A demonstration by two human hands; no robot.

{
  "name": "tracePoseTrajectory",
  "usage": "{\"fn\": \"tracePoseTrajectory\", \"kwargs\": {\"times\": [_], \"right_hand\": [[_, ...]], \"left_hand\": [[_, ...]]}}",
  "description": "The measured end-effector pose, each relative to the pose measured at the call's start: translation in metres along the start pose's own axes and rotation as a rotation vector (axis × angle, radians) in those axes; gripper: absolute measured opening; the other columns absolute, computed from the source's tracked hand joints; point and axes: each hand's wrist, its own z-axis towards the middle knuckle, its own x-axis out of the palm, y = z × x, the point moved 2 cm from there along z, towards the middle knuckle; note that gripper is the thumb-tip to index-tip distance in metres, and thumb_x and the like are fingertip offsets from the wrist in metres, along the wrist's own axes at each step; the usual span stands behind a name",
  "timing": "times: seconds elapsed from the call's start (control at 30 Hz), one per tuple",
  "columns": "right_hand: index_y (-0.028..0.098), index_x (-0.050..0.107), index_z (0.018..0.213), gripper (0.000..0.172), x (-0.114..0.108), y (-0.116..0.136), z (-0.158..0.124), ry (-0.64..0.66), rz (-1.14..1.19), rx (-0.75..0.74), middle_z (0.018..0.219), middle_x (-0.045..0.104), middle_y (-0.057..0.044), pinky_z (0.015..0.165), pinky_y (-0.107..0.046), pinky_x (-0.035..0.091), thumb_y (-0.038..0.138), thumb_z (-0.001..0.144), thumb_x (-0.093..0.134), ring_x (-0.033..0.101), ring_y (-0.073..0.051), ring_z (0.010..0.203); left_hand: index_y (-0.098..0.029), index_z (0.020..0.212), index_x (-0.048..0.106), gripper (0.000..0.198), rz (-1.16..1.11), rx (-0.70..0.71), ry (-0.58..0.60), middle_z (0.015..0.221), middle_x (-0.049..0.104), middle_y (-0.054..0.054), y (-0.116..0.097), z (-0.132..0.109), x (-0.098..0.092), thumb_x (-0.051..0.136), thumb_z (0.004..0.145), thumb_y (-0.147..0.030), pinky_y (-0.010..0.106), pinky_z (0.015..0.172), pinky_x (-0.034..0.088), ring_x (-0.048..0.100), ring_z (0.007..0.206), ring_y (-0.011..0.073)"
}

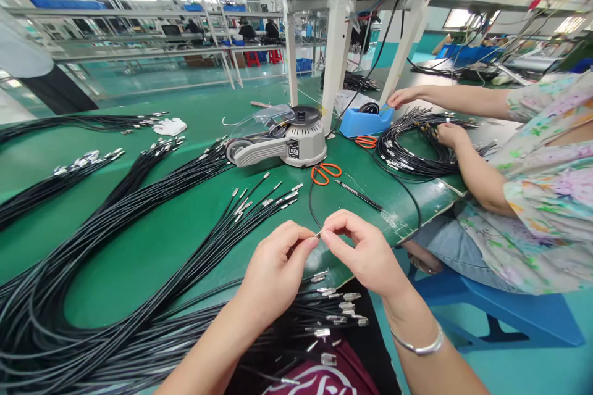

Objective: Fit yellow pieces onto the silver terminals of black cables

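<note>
My left hand (280, 262) and my right hand (364, 247) meet over the front edge of the green table. Both are closed in a pinch, fingertips almost touching, on a thin, pale wire-like piece (318, 234); most of it is hidden by my fingers. Directly behind the fingertips a black cord (313, 207) runs down and passes out of sight. Below my left forearm lies a bundle of black cables (185, 333) with metal connectors (347, 307) at their ends. More cable ends (266, 202) fan out left of my hands.
A grey round tape dispenser (303, 142) stands ahead. Orange-handled scissors (325, 173) and tweezers (359, 195) lie nearer. At right, a co-worker's hands (451, 136) are at a coiled cable bundle (403, 145) and a blue tape holder (364, 123). A white glove (170, 127) lies left.
</note>
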Motion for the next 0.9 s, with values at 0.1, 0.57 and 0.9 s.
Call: {"fn": "tracePoseTrajectory", "kwargs": {"times": [0.1,0.57,0.9], "right_hand": [[0.019,0.062,0.086,0.008,-0.004,-0.002,-0.002,0.046,0.002,0.058,0.084,0.062,-0.001,0.072,-0.027,0.047,0.026,0.084,0.059,0.058,-0.015,0.077],[0.014,0.069,0.082,0.03,-0.008,-0.04,0.012,0.065,0.212,0.457,0.074,0.071,-0.006,0.072,-0.032,0.052,0.042,0.072,0.07,0.065,-0.017,0.069],[0.015,0.068,0.082,0.031,-0.013,-0.044,0.01,0.073,0.059,0.369,0.077,0.07,-0.007,0.072,-0.033,0.051,0.045,0.073,0.069,0.065,-0.019,0.073]], "left_hand": [[-0.019,0.075,0.06,0.02,0.09,0.071,0.002,0.07,0.053,-0.002,0.0,0.003,0.005,0.047,0.089,-0.023,0.024,0.063,0.039,0.05,0.065,0.0111],[-0.021,0.1,0.067,0.033,0.119,-0.328,0.005,0.098,0.07,0.005,0.056,-0.026,-0.068,0.05,0.084,-0.045,0.032,0.086,0.048,0.063,0.091,0.0206],[-0.022,0.092,0.069,0.02,0.415,-0.083,0.112,0.088,0.065,0.005,0.079,-0.042,-0.043,0.051,0.085,-0.027,0.035,0.083,0.046,0.056,0.088,0.0206]]}}
